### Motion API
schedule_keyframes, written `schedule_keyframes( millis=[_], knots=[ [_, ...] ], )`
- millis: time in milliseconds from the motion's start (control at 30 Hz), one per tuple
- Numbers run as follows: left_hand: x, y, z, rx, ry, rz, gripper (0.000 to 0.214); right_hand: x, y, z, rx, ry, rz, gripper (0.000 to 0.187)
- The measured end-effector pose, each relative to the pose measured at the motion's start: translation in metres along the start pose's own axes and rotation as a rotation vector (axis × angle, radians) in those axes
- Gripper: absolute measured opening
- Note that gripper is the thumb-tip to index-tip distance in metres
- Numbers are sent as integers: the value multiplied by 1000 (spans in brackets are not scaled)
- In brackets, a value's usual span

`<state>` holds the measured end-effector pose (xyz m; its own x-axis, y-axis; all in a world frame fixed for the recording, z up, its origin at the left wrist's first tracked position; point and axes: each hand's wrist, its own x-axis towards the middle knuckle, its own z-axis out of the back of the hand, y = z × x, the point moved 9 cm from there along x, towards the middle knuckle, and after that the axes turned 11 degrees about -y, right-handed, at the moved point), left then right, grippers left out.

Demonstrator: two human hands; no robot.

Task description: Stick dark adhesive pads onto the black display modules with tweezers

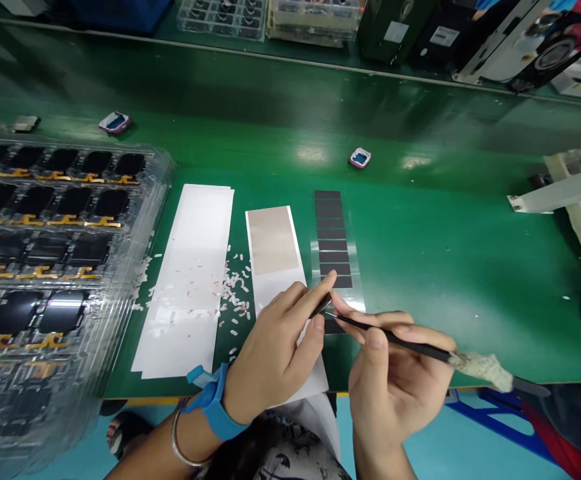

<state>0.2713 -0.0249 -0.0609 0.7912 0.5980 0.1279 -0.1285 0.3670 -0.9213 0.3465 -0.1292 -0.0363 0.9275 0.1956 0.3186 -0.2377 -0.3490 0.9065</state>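
The left hand [283,340] is pinched nearly closed, with a small dark piece [320,306] between thumb and index finger. The right hand [400,380] is closed round a slim black tool [415,345], pale wrapping near its rear end; its tip reaches the dark piece, though I cannot tell whether the 2 touch. Both hands meet over the near end of a clear strip [333,240] bearing a column of dark rectangles.

Left of the strip, on the glossy green table [445,280], lie a white sheet with a tan panel [273,240] and, farther left, at least 2 overlapping white sheets [185,280]. Small white bits [235,287] are scattered between and beside them. Stacked clear trays [163,167] of dark screens with orange tabs fill the left side. Farther back sit 2 small pink-edged devices [359,158], well apart. Boxes [388,33] stand along the far shelf; the floor [490,413] is blue.
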Motion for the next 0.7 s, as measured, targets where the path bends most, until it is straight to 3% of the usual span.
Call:
schedule_keyframes(
  millis=[700],
  knots=[
    [0, 2, -2, 22, 3, 9, 49, -1, 0, -1, -47, 4, 37, 28]
  ],
)
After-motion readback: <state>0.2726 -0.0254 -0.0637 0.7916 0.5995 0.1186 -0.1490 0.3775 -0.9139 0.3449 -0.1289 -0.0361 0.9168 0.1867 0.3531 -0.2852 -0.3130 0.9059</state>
